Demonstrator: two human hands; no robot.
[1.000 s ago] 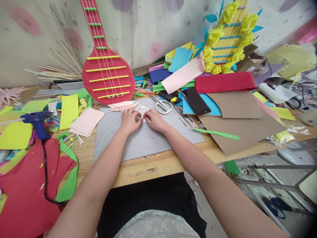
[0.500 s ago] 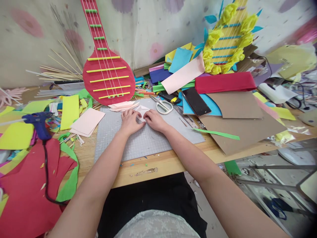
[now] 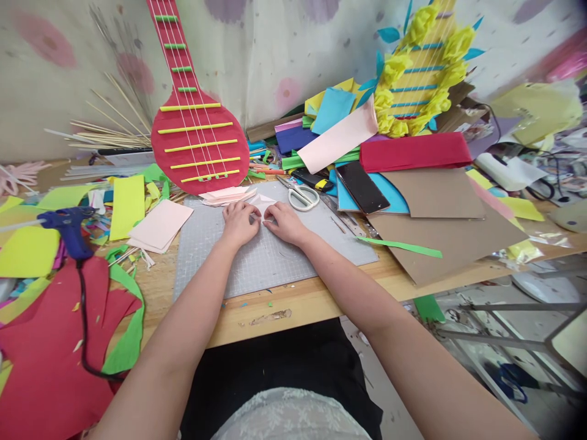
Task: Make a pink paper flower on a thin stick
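Between my hands, on the grey cutting mat (image 3: 215, 263), is a small folded piece of pale pink paper (image 3: 262, 201), partly covered by my fingers. My left hand (image 3: 241, 223) has its fingers curled onto the paper's left side, thumb and fingertip close together. On the other side my right hand (image 3: 284, 223) pinches the paper's near right edge. Just behind my left hand lies a stack of folded pale pink papers (image 3: 228, 195). White-handled scissors (image 3: 302, 198) rest beyond my right hand.
To the left are pale pink sheets (image 3: 161, 225), a blue glue gun (image 3: 73, 231) and red paper (image 3: 50, 348). A red paper lute (image 3: 200, 146) leans behind the mat. At right lie a phone (image 3: 363, 187), brown cardboard (image 3: 449, 244) and a green strip (image 3: 398, 245).
My thumbs and fingertips have drawn in slightly at the near edge of the pink paper, and less of it shows. The view has shifted a little.
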